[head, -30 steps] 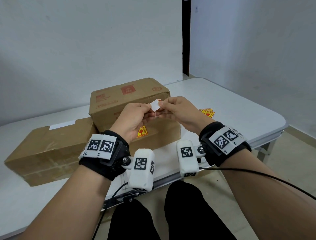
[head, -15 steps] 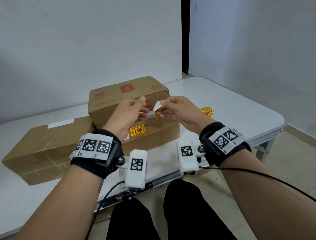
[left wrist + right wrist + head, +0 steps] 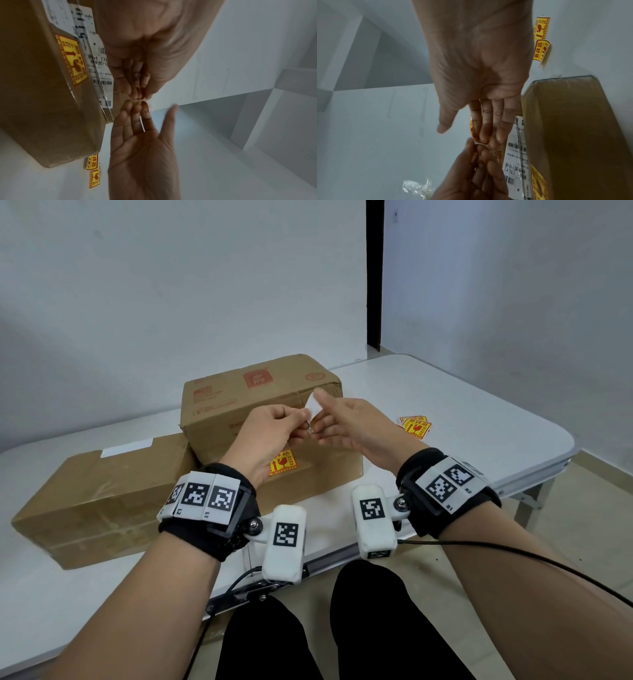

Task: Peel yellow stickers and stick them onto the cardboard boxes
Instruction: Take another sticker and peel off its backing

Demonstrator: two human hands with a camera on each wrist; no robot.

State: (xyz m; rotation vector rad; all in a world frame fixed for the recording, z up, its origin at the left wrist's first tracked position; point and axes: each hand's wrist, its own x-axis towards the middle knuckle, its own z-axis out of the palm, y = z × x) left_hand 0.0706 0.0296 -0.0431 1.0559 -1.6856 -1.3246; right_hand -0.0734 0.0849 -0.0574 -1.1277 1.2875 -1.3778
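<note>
- Sticker [image 3: 313, 409] is held in the air between both hands, in front of the upper box [image 3: 260, 402]; its white backing faces the head camera, and a yellow-and-red edge shows in the right wrist view.
- Left hand [image 3: 270, 436] has its fingers curled and pinching the lower edge; right hand [image 3: 349, 428] pinches the upper part between thumb and forefinger, the other fingers nearly straight.
- My judgement: peeling is under way, backing and sticker not yet fully apart; which layer each hand holds I cannot tell.
- Done: one yellow sticker [image 3: 283, 463] already sits on the near face of the upper box.
- Left: the lower box [image 3: 102, 491], lying to the left, shows no yellow sticker on the faces in view.
- Spare stickers [image 3: 415, 426] wait in a small pile on the tabletop [image 3: 479, 433], to the right of the boxes.
</note>
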